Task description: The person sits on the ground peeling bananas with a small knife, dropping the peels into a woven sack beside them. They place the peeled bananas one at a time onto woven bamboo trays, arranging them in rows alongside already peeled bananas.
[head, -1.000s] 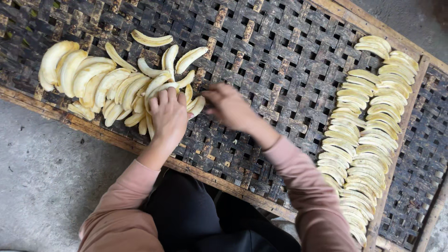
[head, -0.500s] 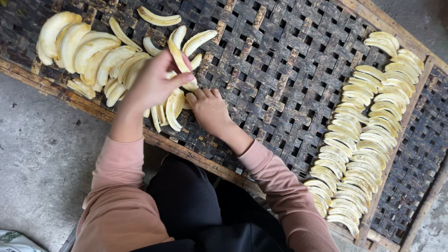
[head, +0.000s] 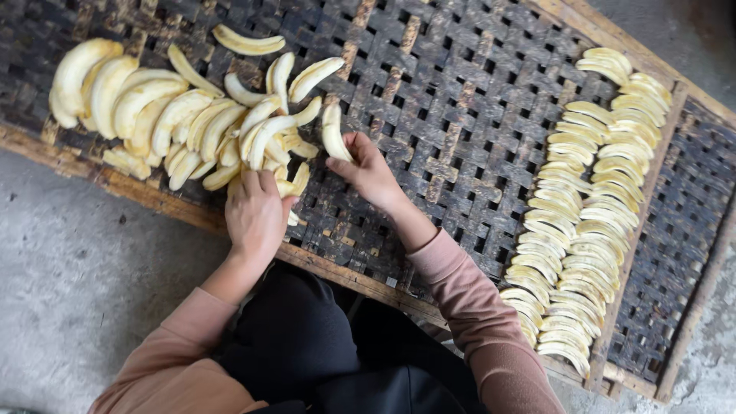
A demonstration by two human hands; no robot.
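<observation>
A pile of pale yellow peeled banana slices lies on the left part of a dark woven bamboo rack. My left hand rests palm down on the near edge of the pile, its fingers over a few slices. Just to the right, my right hand pinches one banana slice and holds it upright over the weave.
Two neat overlapping rows of banana slices run along the rack's right side, beside a wooden frame bar. A second woven rack adjoins on the right. Grey concrete floor lies below. My dark-trousered knees are against the rack's near edge.
My left hand came down from the pile's middle to its near edge. My right hand rose from the weave and now holds a single slice to the right of the pile.
</observation>
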